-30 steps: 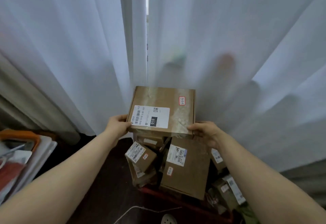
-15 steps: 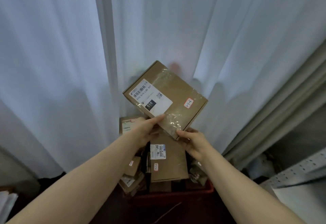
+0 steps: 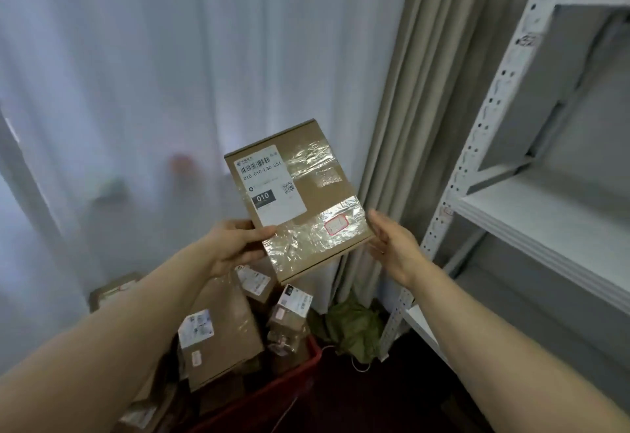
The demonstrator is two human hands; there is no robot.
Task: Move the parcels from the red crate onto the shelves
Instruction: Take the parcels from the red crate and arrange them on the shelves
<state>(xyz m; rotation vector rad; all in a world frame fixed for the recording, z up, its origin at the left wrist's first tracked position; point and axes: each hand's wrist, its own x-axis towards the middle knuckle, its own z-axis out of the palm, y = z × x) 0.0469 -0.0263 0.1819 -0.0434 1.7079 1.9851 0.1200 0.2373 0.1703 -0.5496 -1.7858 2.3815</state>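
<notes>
Hands are held apart, one at each side of a flat cardboard parcel [image 3: 308, 192]. The parcel's lower left corner is gripped by the left hand [image 3: 235, 248], with the thumb laid across the top face just below the white label [image 3: 269, 190] and the fingers curled underneath. The right hand [image 3: 392, 245] is kept flat, fingers straight and close together, with the palm turned towards the parcel's lower right edge. The fingertips lie at that edge, but whether it is actually touched cannot be told.

The parcel is held in the air, tilted, above the red crate [image 3: 279, 390] and to the left of the shelves [image 3: 552, 224]. A barcode and the figures 010 are printed on its label. Wrinkled clear tape is stretched over much of the face, and a small red-bordered sticker [image 3: 335, 224] is fixed under the tape near the right hand; its writing is too blurred to be read.

Below the forearms, the crate is seen heaped with more brown parcels, among them a large flat box [image 3: 221, 333] and a small box [image 3: 289, 306] stood on end, each marked with a white label. A green bundle [image 3: 354, 330] is lodged on the dark floor between the crate and the foot of the white metal shelving, whose perforated upright [image 3: 484, 132] rises at the right. A beige curtain [image 3: 409, 108] hangs beside that upright, and a sheer white curtain [image 3: 153, 74] fills the background behind the parcel.
</notes>
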